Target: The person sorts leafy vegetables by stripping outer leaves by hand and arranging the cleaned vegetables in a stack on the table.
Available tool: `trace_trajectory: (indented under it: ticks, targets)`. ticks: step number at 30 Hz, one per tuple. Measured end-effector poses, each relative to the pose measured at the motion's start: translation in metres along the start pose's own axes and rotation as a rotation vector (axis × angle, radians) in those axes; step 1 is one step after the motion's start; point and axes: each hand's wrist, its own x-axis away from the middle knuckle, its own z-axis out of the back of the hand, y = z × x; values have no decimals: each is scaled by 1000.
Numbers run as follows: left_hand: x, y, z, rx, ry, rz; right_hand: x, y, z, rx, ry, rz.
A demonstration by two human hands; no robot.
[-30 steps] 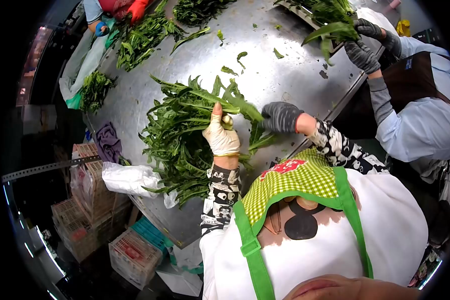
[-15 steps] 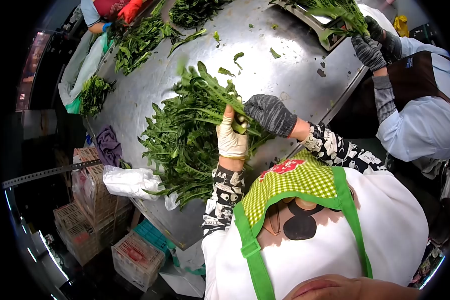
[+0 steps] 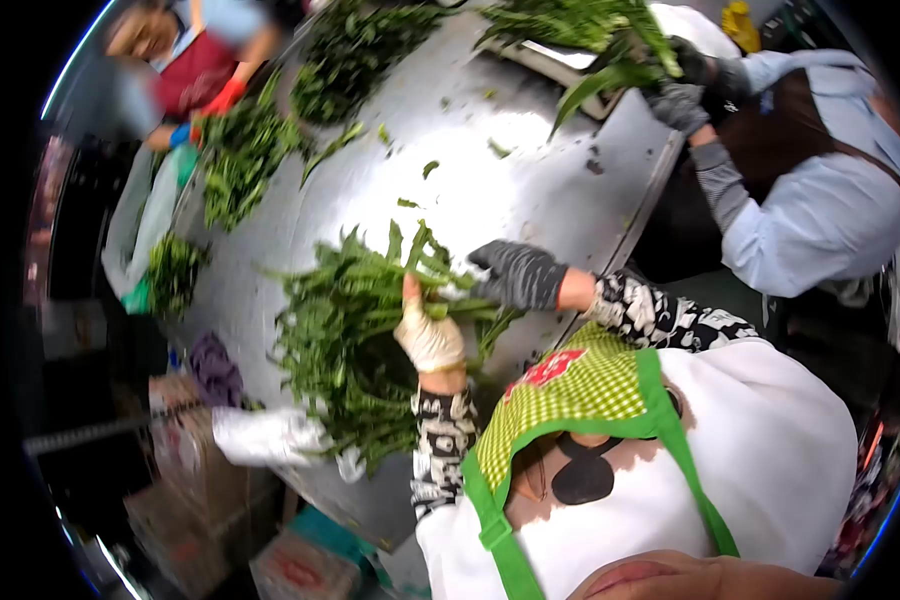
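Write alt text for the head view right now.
A person's pale-gloved left hand grips leafy greens over a metal table, the gray-gloved right hand close by. A co-worker at right holds more leaves; another is at upper left.

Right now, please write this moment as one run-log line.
left hand: gripping leafy greens; right hand: close by, contact unclear; surface: metal table

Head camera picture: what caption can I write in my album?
A white-gloved left hand holds leafy greens over a metal table, a grey-gloved right hand close by.
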Motion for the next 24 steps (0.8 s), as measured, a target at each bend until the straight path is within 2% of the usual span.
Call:
trace_trajectory:
  ticks: [1, 3, 5, 6, 7, 8, 9, 10, 12, 13, 15, 16, 17, 18, 19, 22, 23, 24]
  targets:
    - [7, 2, -13, 20, 4, -24, -3, -13, 8, -54, 57, 32]
    - [16, 1, -14, -100, -67, 24, -9, -24, 13, -128, -23, 72]
    - [21, -6, -20, -240, 6, 59, -16, -10, 0, -48, 76, 209]
    - [27, -6, -26, -190, 8, 69, -14, -8, -8, -103, 124, 187]
    - [21, -12, -22, -10, -38, 116, -11, -3, -15, -154, 171, 170]
    - [26, -7, -28, 40, -32, 145, -12, -4, -15, -209, 75, 100]
    - [31, -1, -33, 87, -24, 172, -17, 13, -34, -124, 177, 374]
    - [27, -2, -30, 71, -29, 156, -18, 5, -31, -532, 109, 189]
    - [22, -6, -23, 40, -24, 138, -16, 6, -36, -385, 166, 249]
    - [22, -8, -25, 26, -11, 34, -15, 5, -37, -311, 197, 276]
    - [27, -5, -29, -10, 24, -179, -10, 14, -22, 154, 0, 358]
    - [33, 6, -27, -45, -79, -164, -12, 19, -18, 217, -140, 532]
    - [28, 9, -27, -41, -75, -166, -11, 5, -6, -9, -333, 207]
    - [21, 11, -25, -39, -72, -171, -10, -10, 7, -203, -428, -151]
    - [17, 9, -24, -35, -67, -171, -9, -21, 19, -161, -420, -267]
    - [17, -3, -20, -197, -42, 24, -11, -27, 16, -215, 9, 101]
    - [17, -10, -18, -252, -36, 92, -9, -40, 29, -255, -50, 22]
    - [14, -31, -12, -309, -200, -147, -13, -46, 34, -203, -122, 25]
